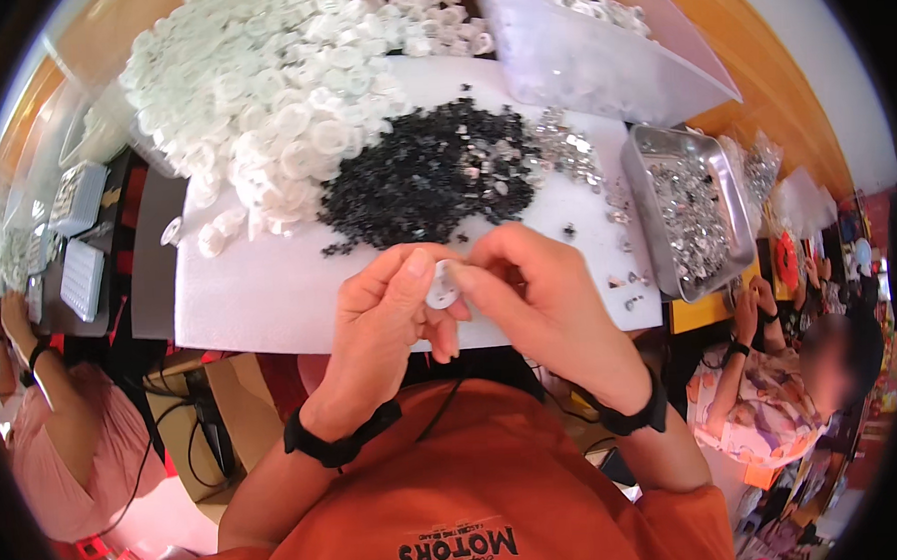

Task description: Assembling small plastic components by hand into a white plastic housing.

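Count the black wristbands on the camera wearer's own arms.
2: the left wristband around the wrist of the left hand, and the right wristband around that of the right hand. Both are partly hidden.

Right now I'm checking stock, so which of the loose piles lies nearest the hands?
The black pile: its edge lies just beyond left hand and right hand. The white pile spreads farther left, the silver pieces mostly farther right.

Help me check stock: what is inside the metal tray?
The metal tray holds many small silvery pieces, some darker. Whatever lies under the top layer is covered and cannot be seen.
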`<control>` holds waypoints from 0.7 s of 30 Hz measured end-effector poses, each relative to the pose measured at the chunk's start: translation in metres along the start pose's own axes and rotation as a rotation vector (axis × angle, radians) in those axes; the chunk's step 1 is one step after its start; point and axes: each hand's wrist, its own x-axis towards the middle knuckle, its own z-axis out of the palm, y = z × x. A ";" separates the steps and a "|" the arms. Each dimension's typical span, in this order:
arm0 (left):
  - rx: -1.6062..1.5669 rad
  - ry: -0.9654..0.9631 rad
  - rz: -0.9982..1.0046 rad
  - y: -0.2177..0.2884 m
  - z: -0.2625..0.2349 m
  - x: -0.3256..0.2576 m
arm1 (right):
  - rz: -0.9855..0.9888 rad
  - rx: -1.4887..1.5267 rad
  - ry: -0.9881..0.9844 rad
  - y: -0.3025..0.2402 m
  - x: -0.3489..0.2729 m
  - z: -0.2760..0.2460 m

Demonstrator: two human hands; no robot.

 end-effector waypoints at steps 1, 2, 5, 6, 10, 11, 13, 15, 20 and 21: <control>0.035 0.031 0.004 0.000 0.003 0.000 | 0.009 -0.011 0.023 0.001 0.000 0.001; 0.038 0.050 0.006 -0.001 0.002 0.001 | 0.007 0.009 0.026 0.003 0.002 0.005; 0.085 0.057 0.030 0.000 0.002 0.000 | 0.018 0.135 0.053 0.008 0.001 0.013; 0.100 0.049 0.045 -0.001 0.002 0.001 | 0.060 0.182 0.036 0.009 0.000 0.012; 0.137 0.018 0.040 -0.004 0.001 0.000 | 0.151 0.303 -0.017 0.012 -0.004 0.009; 0.130 -0.011 0.055 -0.005 0.002 0.000 | 0.154 0.301 -0.011 0.014 -0.005 0.009; 0.122 -0.041 0.071 -0.006 0.003 -0.002 | 0.088 0.289 0.053 0.018 -0.006 0.009; 0.313 -0.071 0.108 -0.005 0.003 -0.005 | -0.001 0.164 0.061 0.017 -0.009 -0.003; 0.249 -0.081 0.063 -0.005 0.000 -0.002 | -0.061 -0.584 0.255 0.017 -0.011 -0.092; 0.217 -0.073 0.058 -0.005 -0.001 -0.002 | -0.132 -0.795 0.267 0.020 -0.011 -0.107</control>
